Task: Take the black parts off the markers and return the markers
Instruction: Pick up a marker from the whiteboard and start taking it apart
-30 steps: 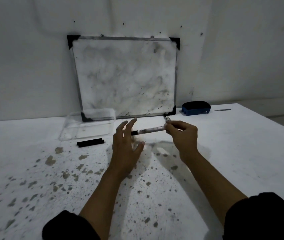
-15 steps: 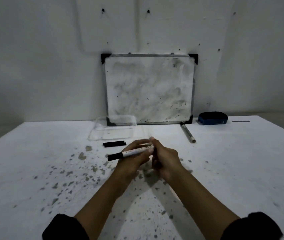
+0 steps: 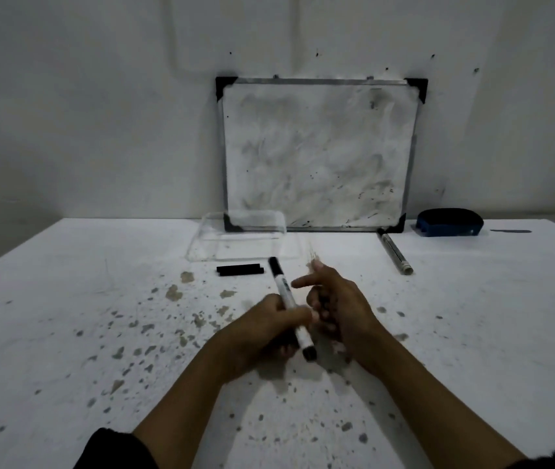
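Nearest, over the speckled white table (image 3: 66,333), the person's left hand (image 3: 269,328) is clamped around a whiteboard marker (image 3: 289,304) which half a second ago lay crosswise and now points away, black ends both on; the right hand (image 3: 338,304) has let go and hovers beside it, fingers loosely spread, empty. Beyond lie two removed black parts (image 3: 239,269) before a clear tray (image 3: 242,240). Farthest, another marker (image 3: 395,252) rests below the whiteboard (image 3: 320,154) near a blue eraser (image 3: 449,222), so this one likely awaits stripping.
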